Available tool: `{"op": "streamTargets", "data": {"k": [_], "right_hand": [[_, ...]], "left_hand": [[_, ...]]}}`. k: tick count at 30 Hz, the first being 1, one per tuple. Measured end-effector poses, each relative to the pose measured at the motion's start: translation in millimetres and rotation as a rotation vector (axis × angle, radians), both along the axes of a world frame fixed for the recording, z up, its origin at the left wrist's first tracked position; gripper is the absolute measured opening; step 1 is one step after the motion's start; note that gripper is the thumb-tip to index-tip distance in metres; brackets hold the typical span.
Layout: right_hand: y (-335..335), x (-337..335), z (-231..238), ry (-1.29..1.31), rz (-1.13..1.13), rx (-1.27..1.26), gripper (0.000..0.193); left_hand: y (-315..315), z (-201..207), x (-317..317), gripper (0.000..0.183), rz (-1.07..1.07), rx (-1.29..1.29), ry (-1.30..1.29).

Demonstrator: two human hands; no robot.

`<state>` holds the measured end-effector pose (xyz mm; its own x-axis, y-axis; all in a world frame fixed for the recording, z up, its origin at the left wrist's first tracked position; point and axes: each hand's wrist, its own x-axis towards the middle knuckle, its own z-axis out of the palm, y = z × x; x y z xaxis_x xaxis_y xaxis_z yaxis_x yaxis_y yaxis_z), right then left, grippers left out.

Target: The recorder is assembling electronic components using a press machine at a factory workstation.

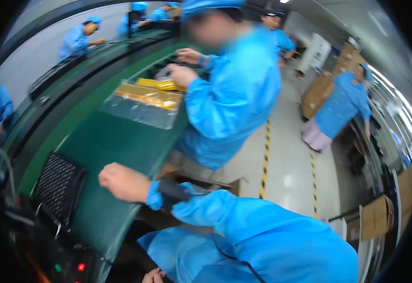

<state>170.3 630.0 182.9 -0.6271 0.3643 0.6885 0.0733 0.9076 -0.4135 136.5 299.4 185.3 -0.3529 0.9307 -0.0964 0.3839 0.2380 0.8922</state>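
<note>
My right hand reaches in over the green conveyor belt, a dark band round its wrist. Its fingers are curled in and slightly blurred. Anything inside them is hidden. Nearest to it, to the left, a black tray with a grid of small pockets lies at the belt's edge. Only a small part of my left hand shows at the lower edge, against my blue smock. Its grip is out of sight.
Farther along the belt, a co-worker handles items beside yellow strips and a clear plastic bag. An open carton stands beside the belt. Red and green lights glow at lower left. Another person stands across the aisle.
</note>
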Motion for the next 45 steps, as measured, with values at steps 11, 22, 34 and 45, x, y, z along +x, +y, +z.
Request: {"op": "streamTargets", "data": {"k": [11,22,34,45], "right_hand": [[-5.4,-6.4,-14.7,-0.003,-0.099,-0.065,0.005],[-10.9,-5.9,-9.2,-0.043,-0.093,-0.108,0.006],[-3.3,-19.0,-26.0,0.035,-0.139,-0.009,0.007],[-5.2,-14.4,-19.5,0.080,-0.135,-0.022,0.007]], "left_hand": [[69.9,148.2,80.9,0.080,-0.940,0.510,-1.501],[96.4,208.4,130.4,0.085,-1.233,0.172,-2.158],[101.7,167.9,178.2,0.078,-1.325,0.200,-2.575],[100.1,218.8,111.2,0.046,-1.130,0.033,-2.258]]}}
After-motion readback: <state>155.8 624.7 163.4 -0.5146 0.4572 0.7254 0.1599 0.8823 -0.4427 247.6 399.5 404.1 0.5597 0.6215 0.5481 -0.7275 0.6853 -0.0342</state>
